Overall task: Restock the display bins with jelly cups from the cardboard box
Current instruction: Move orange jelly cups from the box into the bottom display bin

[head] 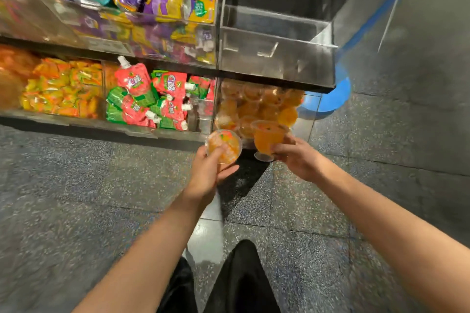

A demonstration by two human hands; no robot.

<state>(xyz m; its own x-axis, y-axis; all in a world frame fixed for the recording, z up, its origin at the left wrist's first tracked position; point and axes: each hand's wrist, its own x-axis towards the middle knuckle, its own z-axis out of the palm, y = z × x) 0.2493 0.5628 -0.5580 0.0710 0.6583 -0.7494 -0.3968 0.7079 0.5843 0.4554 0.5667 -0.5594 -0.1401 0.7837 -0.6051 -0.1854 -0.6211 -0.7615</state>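
Both hands, left hand (207, 173) and right hand (298, 160), each grip an orange jelly cup (225, 145).

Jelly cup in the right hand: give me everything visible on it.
The jelly cup looks like clear plastic, goblet-shaped, with a sealed rim, a bowl tapering to a small round foot, and orange jelly inside. It is roughly upright, slightly tilted. The right hand pinches its lower bowl, holding it before the bin of orange cups, bottom right of the display.
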